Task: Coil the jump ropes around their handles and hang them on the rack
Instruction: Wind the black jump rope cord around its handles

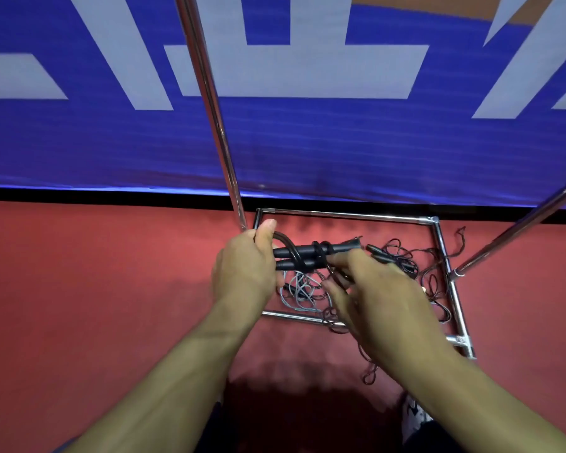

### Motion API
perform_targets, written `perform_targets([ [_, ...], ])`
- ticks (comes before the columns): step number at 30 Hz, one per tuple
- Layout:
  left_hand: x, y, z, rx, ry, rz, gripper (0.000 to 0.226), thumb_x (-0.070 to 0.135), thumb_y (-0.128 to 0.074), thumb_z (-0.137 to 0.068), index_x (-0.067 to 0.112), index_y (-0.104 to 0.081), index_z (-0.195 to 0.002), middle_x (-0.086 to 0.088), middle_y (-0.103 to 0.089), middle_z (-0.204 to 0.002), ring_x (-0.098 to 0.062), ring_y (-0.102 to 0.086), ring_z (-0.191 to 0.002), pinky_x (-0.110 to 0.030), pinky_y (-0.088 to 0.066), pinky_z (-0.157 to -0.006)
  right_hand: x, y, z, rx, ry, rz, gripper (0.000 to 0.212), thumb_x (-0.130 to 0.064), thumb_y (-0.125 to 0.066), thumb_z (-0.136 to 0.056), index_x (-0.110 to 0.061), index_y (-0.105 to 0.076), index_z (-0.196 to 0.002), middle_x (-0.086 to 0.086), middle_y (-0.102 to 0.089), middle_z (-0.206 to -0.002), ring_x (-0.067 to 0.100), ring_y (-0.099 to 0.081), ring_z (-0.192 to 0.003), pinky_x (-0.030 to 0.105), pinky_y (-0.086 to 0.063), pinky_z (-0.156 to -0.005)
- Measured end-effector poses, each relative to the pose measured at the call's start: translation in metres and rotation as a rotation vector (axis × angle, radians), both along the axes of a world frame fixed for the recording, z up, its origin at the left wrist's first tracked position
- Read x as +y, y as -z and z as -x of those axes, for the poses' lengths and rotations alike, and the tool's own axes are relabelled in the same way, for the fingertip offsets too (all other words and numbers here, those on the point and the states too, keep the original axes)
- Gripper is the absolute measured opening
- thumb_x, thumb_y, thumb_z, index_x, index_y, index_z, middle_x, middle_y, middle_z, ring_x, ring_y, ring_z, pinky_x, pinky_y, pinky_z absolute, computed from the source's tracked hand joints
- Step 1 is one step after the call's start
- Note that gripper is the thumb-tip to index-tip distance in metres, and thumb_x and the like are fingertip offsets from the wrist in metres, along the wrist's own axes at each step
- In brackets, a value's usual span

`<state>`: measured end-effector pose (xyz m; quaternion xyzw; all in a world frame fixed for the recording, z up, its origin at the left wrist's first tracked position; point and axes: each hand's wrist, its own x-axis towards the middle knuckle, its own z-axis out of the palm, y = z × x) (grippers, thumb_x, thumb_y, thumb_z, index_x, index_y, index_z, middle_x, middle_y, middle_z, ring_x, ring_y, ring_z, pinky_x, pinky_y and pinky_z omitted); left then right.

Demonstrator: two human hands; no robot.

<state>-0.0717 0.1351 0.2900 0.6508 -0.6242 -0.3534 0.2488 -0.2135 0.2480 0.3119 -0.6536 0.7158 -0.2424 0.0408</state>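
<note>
My left hand grips the ends of two black jump-rope handles held side by side, level, with a few turns of black cord around their middle. My right hand pinches the thin black cord just below the handles' right half. Both hands hover over the chrome rack's floor frame. Loose ropes lie tangled on the red floor inside that frame: a grey one under my left hand and dark ones to the right.
Two chrome uprights of the rack rise from the frame, one on the left, one slanting up on the right. A blue banner with white lettering stands behind. Red floor lies all around. A shoe shows at the bottom.
</note>
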Motion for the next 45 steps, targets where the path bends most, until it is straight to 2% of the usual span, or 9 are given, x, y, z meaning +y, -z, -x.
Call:
perform_targets([
  [3,0.002,-0.001,0.003,0.120,-0.033,0.018,0.058,0.061,-0.032,-0.097,0.015,-0.062,-0.076,-0.006,-0.065,-0.050,-0.031,-0.065,-0.063,-0.047,-0.055,-0.072,0.002,0.008,-0.001,-0.382,-0.069,-0.094,0.022,-0.028,-0.057,-0.095,-0.039,-0.040,-0.103,-0.008,-0.065,-0.086,0.016,-0.065,-0.078,0.038,-0.052,-0.069],
  [6,0.006,-0.006,0.008,0.210,-0.031,0.013,0.052,0.052,-0.034,-0.103,0.019,-0.058,-0.071,-0.003,-0.062,-0.045,-0.023,-0.058,-0.050,-0.043,-0.055,-0.066,-0.008,0.013,0.002,-1.024,-0.056,-0.120,0.021,-0.012,-0.051,-0.101,-0.022,-0.034,-0.095,-0.003,-0.057,-0.078,0.025,-0.070,-0.074,0.034,-0.054,-0.065],
  [10,0.005,-0.010,0.009,0.292,-0.087,0.027,0.054,0.048,-0.034,-0.104,0.018,-0.056,-0.066,-0.002,-0.059,-0.042,-0.016,-0.051,-0.041,-0.033,-0.047,-0.057,-0.017,0.017,-0.006,-1.570,0.018,-0.226,0.017,-0.004,-0.048,-0.100,-0.014,-0.034,-0.095,0.002,-0.055,-0.068,0.016,-0.051,-0.049,0.029,-0.045,-0.052],
  [14,0.006,-0.013,0.007,0.299,-0.063,0.025,0.055,0.046,-0.033,-0.105,0.017,-0.057,-0.065,-0.001,-0.057,-0.041,-0.011,-0.050,-0.039,-0.030,-0.044,-0.057,-0.023,0.021,0.002,-1.506,0.058,-0.226,0.019,-0.027,-0.057,-0.094,-0.018,-0.043,-0.087,0.000,-0.039,-0.062,0.011,-0.029,-0.048,0.023,-0.031,-0.047],
  [18,0.011,-0.018,0.007,0.306,0.017,0.016,0.052,0.047,-0.033,-0.104,0.017,-0.055,-0.068,-0.002,-0.057,-0.042,-0.011,-0.048,-0.036,-0.028,-0.041,-0.054,-0.022,0.021,0.001,-1.340,0.037,-0.161,0.044,-0.053,-0.044,-0.091,-0.014,-0.035,-0.073,0.001,-0.025,-0.061,0.015,-0.025,-0.053,0.024,-0.031,-0.048],
  [24,0.014,-0.014,0.009,0.337,0.011,0.001,0.054,0.050,-0.034,-0.103,0.016,-0.055,-0.067,-0.005,-0.059,-0.045,-0.017,-0.048,-0.037,-0.032,-0.042,-0.053,-0.019,0.019,-0.005,-1.160,-0.105,-0.089,0.039,-0.036,-0.048,-0.100,-0.006,-0.053,-0.076,0.007,-0.060,-0.064,0.019,-0.061,-0.063,0.025,-0.050,-0.068],
  [32,0.015,-0.017,0.009,0.410,-0.053,-0.015,0.054,0.047,-0.033,-0.105,0.016,-0.053,-0.064,-0.005,-0.057,-0.043,-0.012,-0.046,-0.036,-0.025,-0.036,-0.049,-0.019,0.017,-0.006,-1.363,0.032,-0.093,0.049,-0.059,-0.033,-0.092,-0.018,-0.029,-0.064,-0.006,-0.025,-0.057,0.009,-0.021,-0.046,0.020,-0.024,-0.043],
  [39,0.016,-0.020,0.013,0.479,-0.109,-0.092,0.052,0.046,-0.034,-0.105,0.015,-0.051,-0.067,-0.004,-0.054,-0.039,-0.012,-0.042,-0.031,-0.021,-0.034,-0.040,-0.022,0.029,0.001,-1.144,-0.081,-0.009,0.023,-0.029,-0.047,-0.095,-0.013,-0.056,-0.082,-0.001,-0.055,-0.066,0.016,-0.057,-0.065,0.041,-0.051,-0.073],
  [45,0.022,-0.020,0.016,0.449,-0.085,-0.080,0.052,0.045,-0.031,-0.106,0.014,-0.055,-0.072,-0.005,-0.059,-0.044,-0.012,-0.044,-0.034,-0.020,-0.037,-0.041,-0.024,0.024,-0.003,-1.431,-0.021,-0.048,0.017,-0.025,-0.054,-0.086,-0.008,-0.055,-0.091,0.000,-0.047,-0.071,0.009,-0.032,-0.051,0.023,-0.028,-0.050],
])
